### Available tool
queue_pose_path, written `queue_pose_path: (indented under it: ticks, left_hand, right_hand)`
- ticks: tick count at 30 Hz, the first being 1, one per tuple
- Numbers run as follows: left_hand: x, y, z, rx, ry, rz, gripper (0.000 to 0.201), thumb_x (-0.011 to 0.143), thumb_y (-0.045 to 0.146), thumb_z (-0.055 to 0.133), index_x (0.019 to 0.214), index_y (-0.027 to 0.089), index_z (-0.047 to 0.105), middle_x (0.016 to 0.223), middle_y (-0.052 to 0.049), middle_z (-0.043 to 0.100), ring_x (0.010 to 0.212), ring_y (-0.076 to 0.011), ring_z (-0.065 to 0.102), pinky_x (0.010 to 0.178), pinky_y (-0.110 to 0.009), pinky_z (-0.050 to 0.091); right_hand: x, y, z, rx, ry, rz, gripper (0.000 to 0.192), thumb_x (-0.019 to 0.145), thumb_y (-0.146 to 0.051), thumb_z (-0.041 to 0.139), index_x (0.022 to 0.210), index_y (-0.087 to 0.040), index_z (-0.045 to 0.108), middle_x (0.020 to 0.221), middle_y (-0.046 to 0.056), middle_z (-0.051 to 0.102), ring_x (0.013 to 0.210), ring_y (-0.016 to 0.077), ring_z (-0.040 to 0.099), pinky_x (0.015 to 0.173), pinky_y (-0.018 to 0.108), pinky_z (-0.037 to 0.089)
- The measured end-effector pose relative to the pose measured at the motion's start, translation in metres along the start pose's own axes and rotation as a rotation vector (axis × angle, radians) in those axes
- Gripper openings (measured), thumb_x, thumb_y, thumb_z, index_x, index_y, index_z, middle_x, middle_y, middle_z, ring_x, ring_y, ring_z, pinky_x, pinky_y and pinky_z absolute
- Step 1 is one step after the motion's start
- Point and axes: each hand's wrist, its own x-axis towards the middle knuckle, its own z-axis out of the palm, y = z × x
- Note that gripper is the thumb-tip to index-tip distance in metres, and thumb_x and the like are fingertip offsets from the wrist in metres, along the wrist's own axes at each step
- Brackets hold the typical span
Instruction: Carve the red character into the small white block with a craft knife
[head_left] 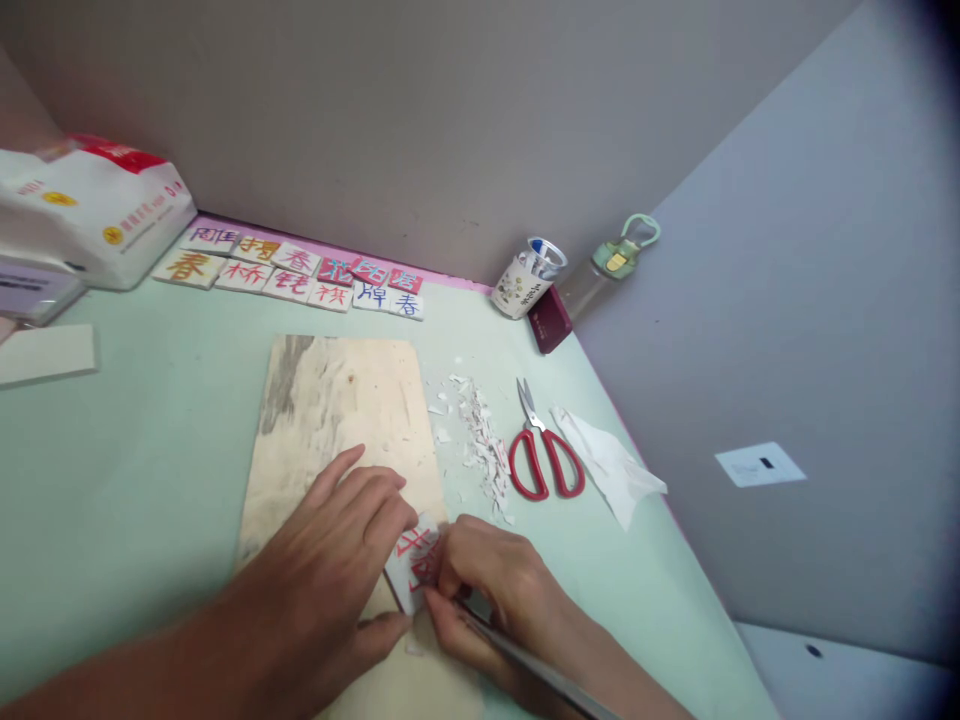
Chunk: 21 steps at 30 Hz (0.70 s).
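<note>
A small white tile with red characters (pixel 414 545) lies on a wooden board (pixel 360 390). My left hand (pixel 345 540) rests over the board, thumb and forefinger at the tile's left side, holding it down. Between the fingers of my right hand (pixel 495 580) is a long, thin grey metal tool (pixel 532 662), held like a pen. Its tip is hidden by the fingers, close to the tile's right edge. That hand also covers part of the tile.
White shavings (pixel 484 440) lie right of the board, beside red-handled scissors (pixel 536 440) and a crumpled tissue (pixel 611 465). Behind are several painted character tiles (pixel 289 283), a can (pixel 527 280), a dark red box (pixel 551 320), a bottle (pixel 600 275) and a white package (pixel 97 215).
</note>
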Motion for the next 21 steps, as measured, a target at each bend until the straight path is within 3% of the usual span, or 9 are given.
queue_pose_path:
  ticks: [9,21]
  left_hand:
    - [-0.0034,-0.0001,0.0038,-0.031,-0.03,-0.029,0.033,0.069,0.012,0.06,0.1,0.023,0.057,0.102,-0.002,0.063,0.112,-0.0261,0.061,0.129,-0.048,0.023]
    - [-0.0009,-0.0001,0.0028,-0.046,-0.06,-0.053,0.03,0.071,0.012,0.062,0.098,0.024,0.057,0.101,-0.002,0.062,0.113,-0.0268,0.06,0.129,-0.051,0.023]
  right_hand:
    - [-0.0018,0.0018,-0.0004,0.037,0.006,0.044,0.027,0.085,-0.004,0.057,0.075,-0.024,0.042,0.074,-0.003,0.056,0.064,0.013,0.052,0.06,0.024,0.041]
    - [-0.0021,0.0009,-0.0025,0.07,-0.011,0.062,0.026,0.087,-0.006,0.055,0.075,-0.024,0.041,0.074,-0.003,0.054,0.066,0.0132,0.05,0.062,0.026,0.039]
